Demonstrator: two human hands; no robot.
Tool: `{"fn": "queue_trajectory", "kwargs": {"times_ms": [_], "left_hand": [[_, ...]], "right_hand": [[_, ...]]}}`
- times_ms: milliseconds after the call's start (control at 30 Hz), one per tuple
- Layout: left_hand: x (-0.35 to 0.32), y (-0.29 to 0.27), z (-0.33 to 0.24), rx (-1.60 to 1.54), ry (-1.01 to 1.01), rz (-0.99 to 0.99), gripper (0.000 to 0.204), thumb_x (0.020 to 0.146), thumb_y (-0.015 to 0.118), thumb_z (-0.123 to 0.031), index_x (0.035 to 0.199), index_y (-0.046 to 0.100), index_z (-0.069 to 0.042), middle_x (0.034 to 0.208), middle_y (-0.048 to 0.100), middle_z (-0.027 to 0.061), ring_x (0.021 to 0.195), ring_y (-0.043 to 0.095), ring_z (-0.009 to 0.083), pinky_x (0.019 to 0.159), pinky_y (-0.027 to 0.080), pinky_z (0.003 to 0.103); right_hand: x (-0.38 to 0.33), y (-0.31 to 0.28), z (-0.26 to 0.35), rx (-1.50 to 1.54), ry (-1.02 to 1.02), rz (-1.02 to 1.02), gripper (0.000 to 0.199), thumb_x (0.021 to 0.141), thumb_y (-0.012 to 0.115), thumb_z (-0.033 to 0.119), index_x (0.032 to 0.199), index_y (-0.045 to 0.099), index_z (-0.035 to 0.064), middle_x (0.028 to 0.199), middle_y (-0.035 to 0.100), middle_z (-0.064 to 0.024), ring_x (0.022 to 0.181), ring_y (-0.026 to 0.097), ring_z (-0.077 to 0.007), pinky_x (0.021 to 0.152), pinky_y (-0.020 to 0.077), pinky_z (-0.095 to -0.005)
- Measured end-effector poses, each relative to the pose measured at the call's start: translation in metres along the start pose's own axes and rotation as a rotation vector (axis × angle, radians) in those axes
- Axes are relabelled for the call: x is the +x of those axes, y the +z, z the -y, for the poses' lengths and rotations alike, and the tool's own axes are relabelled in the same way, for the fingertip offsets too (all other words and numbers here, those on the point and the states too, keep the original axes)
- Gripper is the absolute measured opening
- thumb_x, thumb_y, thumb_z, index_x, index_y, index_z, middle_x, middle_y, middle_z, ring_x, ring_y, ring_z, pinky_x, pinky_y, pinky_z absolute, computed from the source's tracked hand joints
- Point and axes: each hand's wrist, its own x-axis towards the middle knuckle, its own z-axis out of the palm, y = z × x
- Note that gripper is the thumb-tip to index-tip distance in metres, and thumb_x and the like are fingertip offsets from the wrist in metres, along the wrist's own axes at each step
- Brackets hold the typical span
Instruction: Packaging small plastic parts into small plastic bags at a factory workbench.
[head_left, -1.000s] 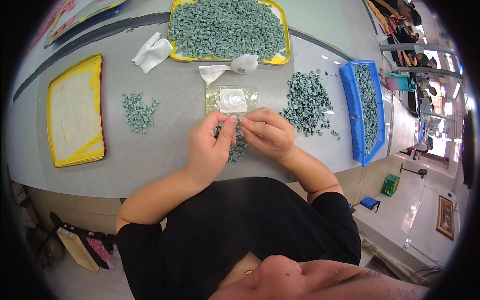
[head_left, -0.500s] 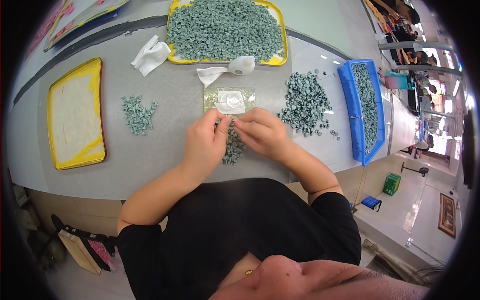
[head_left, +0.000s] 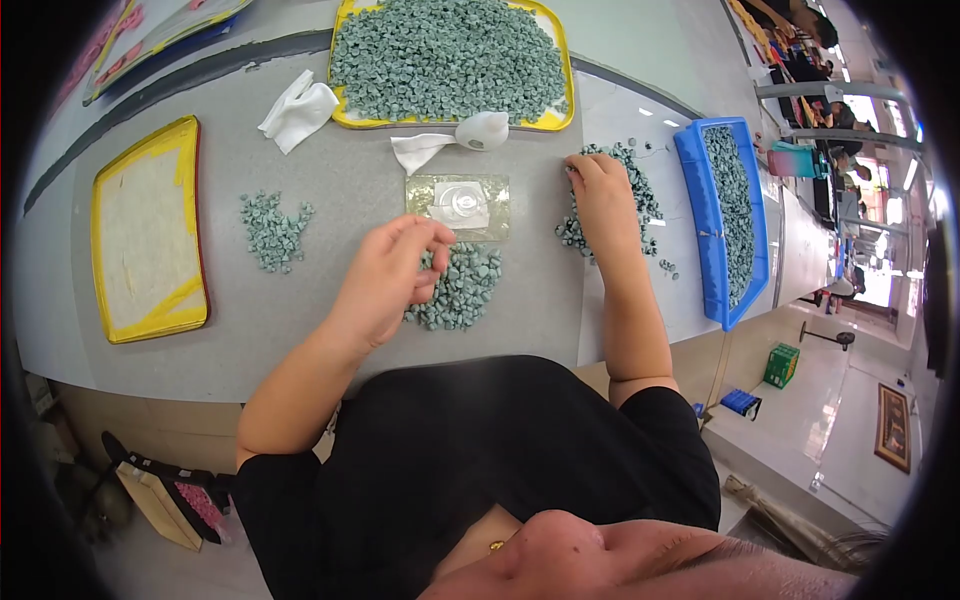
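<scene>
My left hand (head_left: 385,275) hovers beside the middle pile of small grey-green pieces (head_left: 465,290), its fingers loosely bent and apart. No object shows in it. My right hand (head_left: 607,200) reaches over the pile of darker, shinier green pieces (head_left: 630,180) on the right. Its fingertips are pressed together at that pile's far left edge, with a dark speck at them too small to name. The hand covers part of this pile. Just beyond my left fingers lies a flat clear-greenish pad (head_left: 495,222) with a white label and a round transparent disc (head_left: 460,202) on it.
A yellow-rimmed tray (head_left: 345,112) heaped with pieces stands at the back. Another yellow-edged tray (head_left: 150,235) is at the left, near a small pile of pieces (head_left: 277,232). White cloths (head_left: 300,112), a white rounded object (head_left: 483,130) and a blue bin (head_left: 712,240) stand around.
My hands have parted: the right one has moved right and away from me to the darker pile. The left has drawn slightly left, uncovering the middle pile.
</scene>
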Motion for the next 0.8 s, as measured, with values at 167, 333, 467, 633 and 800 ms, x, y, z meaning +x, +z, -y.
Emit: {"fn": "queue_trajectory", "kwargs": {"times_ms": [167, 333, 467, 633, 800], "left_hand": [[0.0, 0.0, -0.003, -0.165, 0.032, 0.009, 0.021, 0.093, 0.04, -0.014, 0.101, 0.054, 0.0, 0.08, 0.049, 0.0016, 0.059, 0.036, 0.0046, 0.046, 0.027, 0.018], [0.001, 0.002, 0.001, -0.209, 0.109, 0.038, 0.018, 0.093, 0.045, -0.013, 0.104, 0.053, -0.001, 0.08, 0.05, 0.0009, 0.059, 0.036, 0.0039, 0.048, 0.028, 0.018], [0.002, 0.003, 0.0, -0.238, 0.111, 0.045, 0.017, 0.093, 0.049, -0.014, 0.103, 0.053, -0.001, 0.08, 0.05, 0.0009, 0.059, 0.036, 0.0034, 0.048, 0.028, 0.018], [0.005, 0.0, 0.005, -0.313, 0.104, 0.042, 0.016, 0.093, 0.05, -0.015, 0.101, 0.053, -0.001, 0.081, 0.05, 0.0014, 0.06, 0.037, 0.0037, 0.048, 0.029, 0.018], [0.005, 0.002, 0.005, -0.376, 0.12, 0.024, 0.019, 0.092, 0.051, -0.013, 0.103, 0.056, 0.002, 0.08, 0.051, 0.0012, 0.06, 0.038, 0.0043, 0.049, 0.031, 0.019]], "right_hand": [[-0.001, -0.002, 0.013, 0.141, -0.001, -0.013, 0.016, 0.084, 0.055, 0.006, 0.098, 0.063, 0.0019, 0.095, 0.06, -0.0131, 0.087, 0.057, -0.03, 0.077, 0.0467, -0.0356], [0.004, 0.002, 0.011, 0.123, -0.087, -0.142, 0.016, 0.084, 0.056, 0.006, 0.097, 0.063, 0.0018, 0.097, 0.061, -0.0127, 0.089, 0.058, -0.0299, 0.078, 0.0471, -0.0348], [0.006, 0.005, 0.009, 0.145, -0.088, -0.081, 0.016, 0.084, 0.056, 0.006, 0.098, 0.064, 0.0027, 0.099, 0.061, -0.0126, 0.09, 0.058, -0.0299, 0.079, 0.0471, -0.0351], [0.006, 0.005, 0.007, 0.209, -0.004, 0.035, 0.014, 0.08, 0.059, 0.003, 0.093, 0.063, 0.0018, 0.092, 0.06, -0.0116, 0.083, 0.059, -0.0252, 0.074, 0.0479, -0.0317], [-0.002, -0.001, 0.019, 0.283, 0.014, 0.078, 0.015, 0.077, 0.061, 0.001, 0.093, 0.06, 0.0007, 0.088, 0.058, -0.0107, 0.076, 0.058, -0.0212, 0.07, 0.0482, -0.0299]]}}
